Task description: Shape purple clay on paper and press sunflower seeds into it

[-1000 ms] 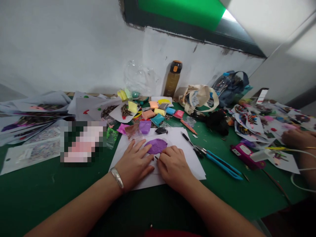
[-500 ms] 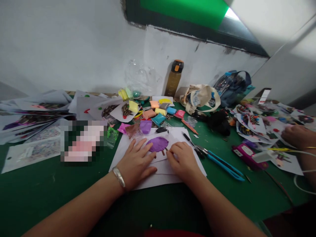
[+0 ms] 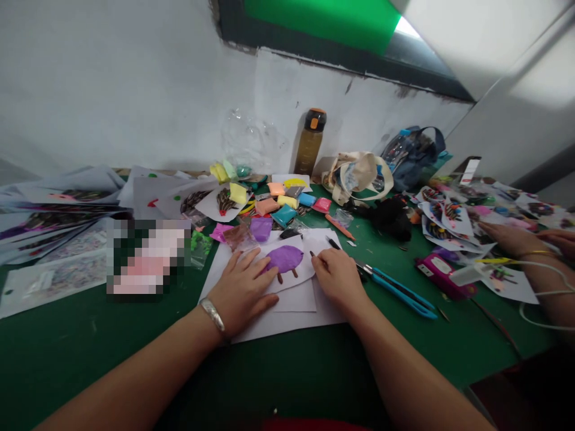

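Note:
My left hand (image 3: pixel 241 290) lies flat with fingers spread on a white paper sheet (image 3: pixel 294 299), just left of a flat purple clay oval (image 3: pixel 284 258) with two small brown stubs under it. My right hand (image 3: pixel 337 275) is curled to the right of the oval and pinches a thin dark-tipped tool (image 3: pixel 313 255) that points toward the clay. A silver bracelet (image 3: pixel 212 313) sits on my left wrist.
Coloured clay packets (image 3: pixel 269 206) are heaped behind the paper, with a brown bottle (image 3: pixel 309 142) and bags (image 3: pixel 359 173) by the wall. Blue scissors (image 3: pixel 398 290) and a pen lie to the right. Another person's hands (image 3: pixel 516 242) work among printed cards at far right.
My right hand slid from below the purple oval to its right side, uncovering the two brown stubs. The left hand stayed flat on the paper.

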